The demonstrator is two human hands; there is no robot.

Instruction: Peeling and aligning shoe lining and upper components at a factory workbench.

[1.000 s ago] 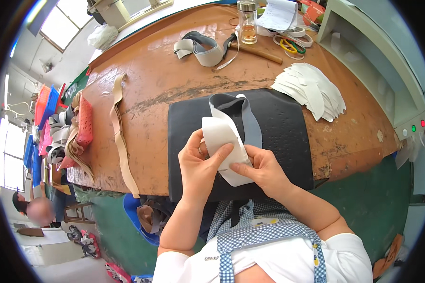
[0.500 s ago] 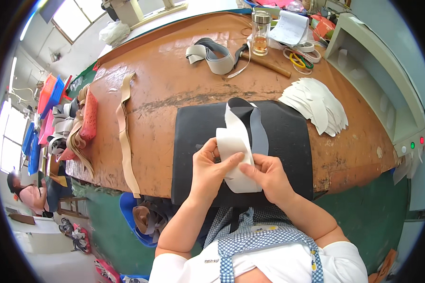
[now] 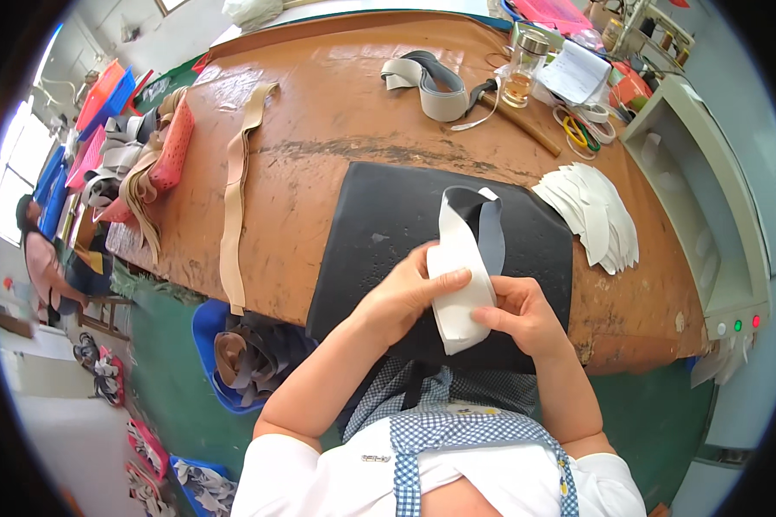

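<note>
A folded strip of material, white on one face and dark grey on the other, is held above a black mat in front of me. My left hand grips its left side, thumb lying across the white face. On the lower right edge, my right hand pinches it between thumb and fingers. The far end of the strip curls into a loop that shows the grey side. To the right of the mat lies a fanned pile of white cut pieces.
A long beige strip lies left of the mat, near a pink basket of strips. Farther back are a grey strip roll, a wooden-handled tool, a glass cup and scissors. A grey machine stands right.
The view has shifted, so the table appears turned. My left thumb has moved higher on the strip, and both hands still hold it.
</note>
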